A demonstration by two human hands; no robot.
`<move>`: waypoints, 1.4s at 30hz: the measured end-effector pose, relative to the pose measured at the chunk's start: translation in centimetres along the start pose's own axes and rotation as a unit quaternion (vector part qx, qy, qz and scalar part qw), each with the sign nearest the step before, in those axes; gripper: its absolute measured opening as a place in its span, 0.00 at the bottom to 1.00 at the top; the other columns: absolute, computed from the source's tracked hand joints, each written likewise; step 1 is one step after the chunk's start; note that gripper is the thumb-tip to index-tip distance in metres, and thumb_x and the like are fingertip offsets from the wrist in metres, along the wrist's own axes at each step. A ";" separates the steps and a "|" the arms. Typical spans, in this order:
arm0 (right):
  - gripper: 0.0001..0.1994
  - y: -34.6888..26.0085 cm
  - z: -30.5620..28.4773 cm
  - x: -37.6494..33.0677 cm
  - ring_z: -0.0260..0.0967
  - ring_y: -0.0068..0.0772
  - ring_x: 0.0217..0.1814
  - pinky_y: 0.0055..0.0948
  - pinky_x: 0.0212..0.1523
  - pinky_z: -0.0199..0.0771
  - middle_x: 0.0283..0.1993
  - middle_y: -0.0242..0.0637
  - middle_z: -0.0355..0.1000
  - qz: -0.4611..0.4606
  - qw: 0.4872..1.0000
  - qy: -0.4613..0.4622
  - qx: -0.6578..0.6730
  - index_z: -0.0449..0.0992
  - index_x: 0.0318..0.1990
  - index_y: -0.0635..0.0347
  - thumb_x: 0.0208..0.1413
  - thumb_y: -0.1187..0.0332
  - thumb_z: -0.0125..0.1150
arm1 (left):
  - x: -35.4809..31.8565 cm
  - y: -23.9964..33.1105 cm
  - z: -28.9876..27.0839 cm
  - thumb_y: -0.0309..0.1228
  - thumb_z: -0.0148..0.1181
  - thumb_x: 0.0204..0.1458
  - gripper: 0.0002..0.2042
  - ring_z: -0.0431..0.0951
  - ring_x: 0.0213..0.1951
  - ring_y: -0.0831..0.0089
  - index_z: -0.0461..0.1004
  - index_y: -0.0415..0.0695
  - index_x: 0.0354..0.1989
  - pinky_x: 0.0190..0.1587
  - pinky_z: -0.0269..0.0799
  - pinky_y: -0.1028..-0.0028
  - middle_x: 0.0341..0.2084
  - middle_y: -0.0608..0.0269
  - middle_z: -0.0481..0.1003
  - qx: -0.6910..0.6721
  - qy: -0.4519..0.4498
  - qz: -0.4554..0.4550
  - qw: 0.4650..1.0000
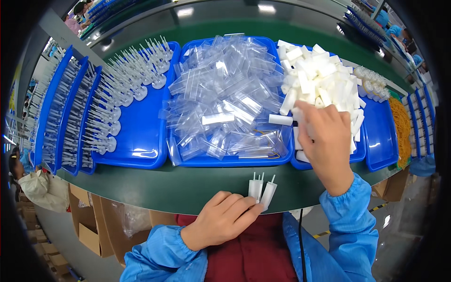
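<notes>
My left hand (pixel 225 218) is closed at the table's near edge, its fingertips on a pair of white foam tubes (pixel 261 191). Thin pale rods stick up out of their tops. Over at the right, my right hand (pixel 326 141) reaches into a blue tray heaped with white foam tubes (pixel 324 77). Its thumb and forefinger curl around a white foam tube (pixel 299 116), partly hidden by the fingers and slightly blurred. Beside that hand, another white foam tube (pixel 280 120) lies across the tray rims.
A blue tray (pixel 206 163) piled with clear plastic sleeves (pixel 225 89) stands in the middle. On the left, a blue tray (pixel 134 131) holds rows of white-stemmed pieces (pixel 110 113); more stacked trays lean beside it. Yellow bands (pixel 399 129) lie far right. Cardboard boxes (pixel 89 225) stand below the table.
</notes>
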State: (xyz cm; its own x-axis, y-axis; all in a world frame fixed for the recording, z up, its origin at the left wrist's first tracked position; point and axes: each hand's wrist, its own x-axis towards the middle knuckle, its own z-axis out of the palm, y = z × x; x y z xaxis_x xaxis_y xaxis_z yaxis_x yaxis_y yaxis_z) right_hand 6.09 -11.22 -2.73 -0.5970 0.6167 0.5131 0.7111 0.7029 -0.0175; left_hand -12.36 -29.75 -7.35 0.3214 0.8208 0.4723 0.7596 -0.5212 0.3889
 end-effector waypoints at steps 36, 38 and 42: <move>0.13 -2.9 -2.0 -3.5 0.72 0.32 0.44 0.31 0.47 0.63 0.37 0.31 0.77 -0.074 0.795 -0.169 0.578 0.82 0.31 0.55 0.39 0.64 0.82 | 1.0 -0.9 -1.0 0.27 0.63 0.50 0.12 0.77 0.29 0.72 0.78 0.44 0.44 0.35 0.70 0.73 0.34 0.63 0.79 -0.079 0.110 0.057 0.989; 0.14 -3.1 -1.8 -3.7 0.71 0.32 0.45 0.32 0.48 0.63 0.36 0.30 0.77 -0.052 0.802 -0.174 0.569 0.82 0.30 0.55 0.38 0.64 0.82 | 0.2 -1.2 -0.6 0.29 0.66 0.48 0.14 0.78 0.31 0.70 0.77 0.44 0.45 0.36 0.70 0.72 0.36 0.63 0.78 -0.079 0.079 0.046 0.993; 0.15 -2.9 -1.2 -4.6 0.71 0.33 0.47 0.33 0.50 0.64 0.36 0.28 0.78 0.001 0.782 -0.162 0.602 0.82 0.31 0.54 0.37 0.64 0.83 | 1.0 -0.4 -1.3 0.33 0.75 0.45 0.21 0.78 0.43 0.63 0.77 0.44 0.48 0.44 0.74 0.68 0.50 0.57 0.74 -0.180 0.105 -0.085 0.974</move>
State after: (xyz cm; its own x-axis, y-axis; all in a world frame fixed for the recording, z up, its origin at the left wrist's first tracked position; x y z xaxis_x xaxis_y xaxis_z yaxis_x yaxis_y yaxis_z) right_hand 7.22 -16.47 -4.03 -0.7976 0.5383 0.2721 -0.0369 0.4067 -0.9128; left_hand -13.11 -29.04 -5.98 0.0567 0.8567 0.5127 0.5318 -0.4605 0.7107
